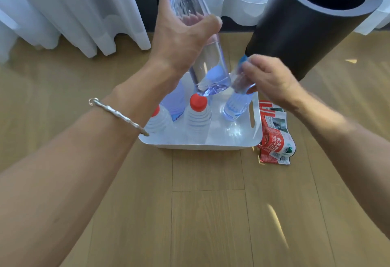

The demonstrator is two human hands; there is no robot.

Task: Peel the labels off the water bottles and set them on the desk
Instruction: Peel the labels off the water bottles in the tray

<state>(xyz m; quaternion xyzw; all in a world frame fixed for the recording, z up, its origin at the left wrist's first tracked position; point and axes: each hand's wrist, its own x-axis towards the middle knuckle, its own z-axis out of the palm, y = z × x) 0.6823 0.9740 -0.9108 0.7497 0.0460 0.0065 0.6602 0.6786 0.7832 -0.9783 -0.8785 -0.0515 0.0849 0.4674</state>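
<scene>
While my left arm reaches in from 8 o'clock, bracelet (118, 112) on the wrist, the left hand (181, 41) is wrapped round the middle of the tall bottle (211, 60). I see the thumb lying across the near side and the fingers curled behind the clear wall. From that grip the tall bottle tilts, its cap end cut by the frame at 12 o'clock and its base hanging at 5 o'clock over the bin (200, 146).

My right arm comes in from 4 o'clock, and the right hand (268, 79) sits back-up, blurred, with its fingers closed on the upper part of the small bottle (235, 104). A blue cap shows just above the fingers. The body slants away from the grip toward 7 o'clock, down into the bin's 3 o'clock end; I cannot tell whether its base touches the bottom.

Two red-capped bottles (198, 114) stand upright in the bin at 6 and 8 o'clock of the tall bottle's base. Peeled labels (274, 138) lie crumpled on the wood (206, 214) just beside the bin's 3 o'clock wall.
</scene>
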